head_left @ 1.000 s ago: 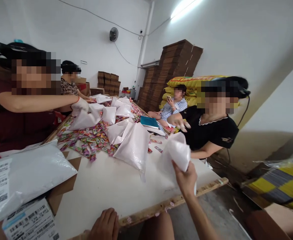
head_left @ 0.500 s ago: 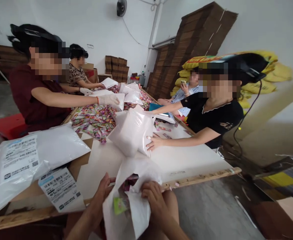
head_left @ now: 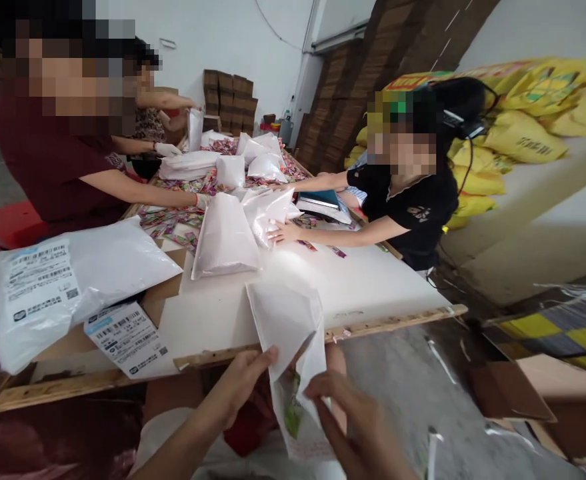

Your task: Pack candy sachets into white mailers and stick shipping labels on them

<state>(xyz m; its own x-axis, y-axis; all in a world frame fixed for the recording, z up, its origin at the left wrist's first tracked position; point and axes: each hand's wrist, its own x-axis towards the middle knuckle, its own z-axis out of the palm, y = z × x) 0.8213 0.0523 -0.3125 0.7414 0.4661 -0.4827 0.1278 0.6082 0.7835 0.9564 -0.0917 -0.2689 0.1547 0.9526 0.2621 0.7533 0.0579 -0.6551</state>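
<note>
Left hand (head_left: 243, 385) (seven o'clock) and right hand (head_left: 347, 408) (five), grips pinched on a white mailer (head_left: 287, 312), apparently to spread it open.

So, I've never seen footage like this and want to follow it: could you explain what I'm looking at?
There is no machine: a camera worn on a person's head looks forward and down at their own bare hands. The left hand grips the edge of an open white bag, with something green showing inside. The right hand is at the opening; its exact grip is hard to tell. On the table lie plump white bags, small colourful packets and a large labelled bag. Other hands, like the co-worker's hand, belong to people nearby.
</note>
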